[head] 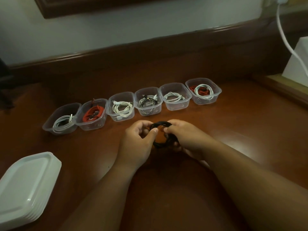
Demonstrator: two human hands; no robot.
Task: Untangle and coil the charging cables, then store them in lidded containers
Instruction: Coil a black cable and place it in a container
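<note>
Both hands hold a black cable coil (160, 135) at frame centre: the left hand (139, 144) pinches its left side, the right hand (181, 139) curls its grip round the right side. Coiling looks nearly done. Beyond, six open containers (174, 104) sit in a row on the desk (233, 130), each holding cables; stacked lids (25, 185) wait lower left. Next: place the coil, then lid.
</note>
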